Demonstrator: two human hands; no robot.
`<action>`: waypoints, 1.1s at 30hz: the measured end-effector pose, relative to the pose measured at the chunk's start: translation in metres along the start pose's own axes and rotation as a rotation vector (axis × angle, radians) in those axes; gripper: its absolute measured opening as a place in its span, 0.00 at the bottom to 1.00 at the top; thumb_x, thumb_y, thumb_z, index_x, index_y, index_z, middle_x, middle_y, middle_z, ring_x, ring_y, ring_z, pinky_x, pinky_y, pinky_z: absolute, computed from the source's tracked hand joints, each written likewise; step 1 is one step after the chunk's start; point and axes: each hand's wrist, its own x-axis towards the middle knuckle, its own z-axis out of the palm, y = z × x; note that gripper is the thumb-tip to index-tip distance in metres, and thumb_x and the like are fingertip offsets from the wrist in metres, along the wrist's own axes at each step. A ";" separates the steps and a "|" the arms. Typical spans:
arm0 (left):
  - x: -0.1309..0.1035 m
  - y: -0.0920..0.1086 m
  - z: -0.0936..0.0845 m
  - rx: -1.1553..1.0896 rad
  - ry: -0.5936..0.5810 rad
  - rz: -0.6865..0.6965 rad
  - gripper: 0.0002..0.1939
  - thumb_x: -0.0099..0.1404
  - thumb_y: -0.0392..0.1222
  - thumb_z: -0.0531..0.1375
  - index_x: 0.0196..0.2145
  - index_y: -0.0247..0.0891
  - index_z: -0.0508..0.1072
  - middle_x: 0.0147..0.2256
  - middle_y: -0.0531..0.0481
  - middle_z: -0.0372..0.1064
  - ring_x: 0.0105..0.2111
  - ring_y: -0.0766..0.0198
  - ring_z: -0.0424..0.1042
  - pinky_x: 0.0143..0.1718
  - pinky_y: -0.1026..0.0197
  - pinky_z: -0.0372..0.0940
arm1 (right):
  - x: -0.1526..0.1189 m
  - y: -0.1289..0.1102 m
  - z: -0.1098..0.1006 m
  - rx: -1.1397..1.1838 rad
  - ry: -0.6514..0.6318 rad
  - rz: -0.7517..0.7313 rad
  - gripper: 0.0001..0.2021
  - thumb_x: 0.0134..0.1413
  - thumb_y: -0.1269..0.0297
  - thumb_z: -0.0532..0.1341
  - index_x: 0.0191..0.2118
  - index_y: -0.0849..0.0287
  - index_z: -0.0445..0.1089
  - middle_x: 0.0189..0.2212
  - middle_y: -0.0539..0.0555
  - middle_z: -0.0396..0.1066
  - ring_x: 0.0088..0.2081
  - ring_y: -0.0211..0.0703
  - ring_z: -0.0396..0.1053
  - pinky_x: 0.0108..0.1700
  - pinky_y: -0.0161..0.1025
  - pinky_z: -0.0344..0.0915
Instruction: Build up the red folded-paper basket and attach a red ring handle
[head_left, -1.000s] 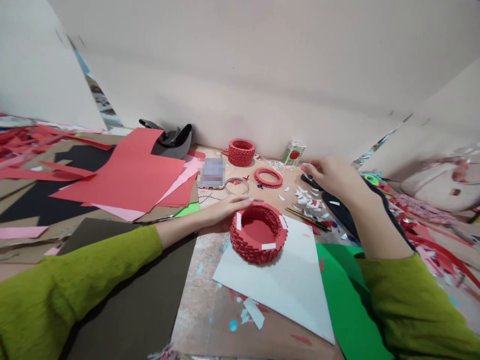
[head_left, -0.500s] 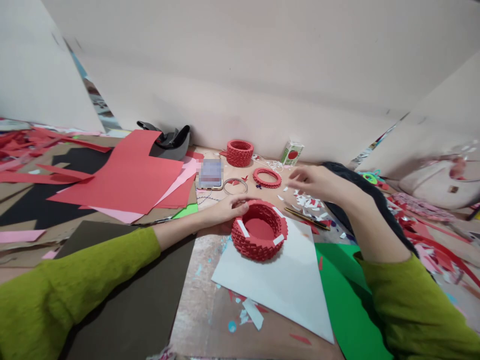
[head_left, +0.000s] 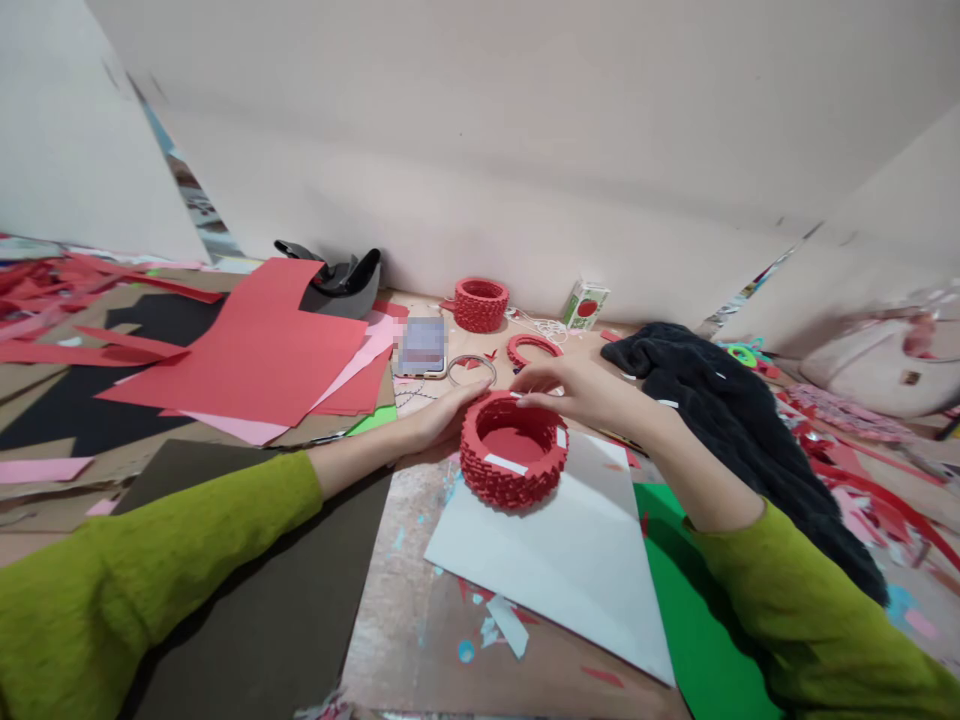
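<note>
A round red bowl point(head_left: 517, 485) made of folded paper pieces stands on a white sheet point(head_left: 570, 570), with several white tape strips point(head_left: 506, 464) on its rim. My left hand point(head_left: 442, 415) is wrapped round the bowl's far left side; its fingers are partly hidden behind the wall. At the far rim, my right hand point(head_left: 559, 388) bends over the bowl, thumb and fingers closing at a small white strip point(head_left: 517, 396). Behind it lies a thin red paper ring point(head_left: 523, 350), partly covered by that hand. A metal bangle point(head_left: 471, 371) is just beyond my left fingertips.
A second red paper ring stack point(head_left: 481, 306), a phone point(head_left: 421, 346) and a small green-white box point(head_left: 586, 304) stand near the wall. Red sheets point(head_left: 247, 350) pile up on the left. Dark cloth point(head_left: 720, 430), green paper point(head_left: 705, 600) and a pale bag point(head_left: 885, 360) are on the right.
My right hand has come left from above the white scraps to the bowl's far rim. The bowl has turned counterclockwise, its left strip now at the front. My left hand has shifted slightly left.
</note>
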 end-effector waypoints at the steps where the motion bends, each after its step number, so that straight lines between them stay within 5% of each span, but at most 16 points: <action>1: 0.000 0.000 0.001 -0.007 0.020 0.007 0.25 0.66 0.56 0.56 0.50 0.34 0.74 0.42 0.43 0.77 0.39 0.55 0.74 0.46 0.55 0.62 | 0.001 0.000 0.001 -0.021 0.022 0.014 0.09 0.62 0.66 0.58 0.43 0.60 0.76 0.37 0.56 0.76 0.37 0.42 0.70 0.37 0.38 0.63; 5: -0.003 0.003 0.007 -0.003 0.060 0.043 0.17 0.64 0.48 0.59 0.42 0.31 0.76 0.37 0.44 0.76 0.35 0.59 0.72 0.40 0.58 0.64 | 0.003 -0.002 0.004 -0.034 0.070 0.072 0.09 0.60 0.68 0.59 0.38 0.61 0.78 0.33 0.56 0.76 0.33 0.42 0.70 0.35 0.38 0.62; 11: -0.004 0.005 0.007 0.028 0.034 0.052 0.17 0.62 0.49 0.61 0.41 0.31 0.76 0.31 0.45 0.74 0.31 0.60 0.71 0.37 0.59 0.64 | 0.005 0.001 0.007 0.061 0.086 -0.005 0.08 0.58 0.71 0.60 0.37 0.62 0.78 0.33 0.55 0.77 0.34 0.42 0.71 0.36 0.38 0.64; 22: -0.005 0.006 0.002 0.055 -0.072 0.017 0.23 0.65 0.46 0.61 0.57 0.42 0.69 0.50 0.41 0.72 0.45 0.57 0.72 0.47 0.56 0.61 | 0.008 0.002 0.016 0.160 0.154 0.140 0.07 0.54 0.68 0.63 0.35 0.61 0.79 0.31 0.55 0.78 0.33 0.44 0.73 0.36 0.39 0.66; 33: -0.007 0.008 0.007 0.043 -0.079 -0.002 0.23 0.62 0.48 0.63 0.54 0.40 0.72 0.42 0.43 0.74 0.38 0.59 0.72 0.40 0.57 0.62 | 0.008 0.001 0.020 0.189 0.167 0.164 0.06 0.55 0.68 0.63 0.35 0.62 0.79 0.30 0.55 0.78 0.32 0.43 0.73 0.36 0.38 0.67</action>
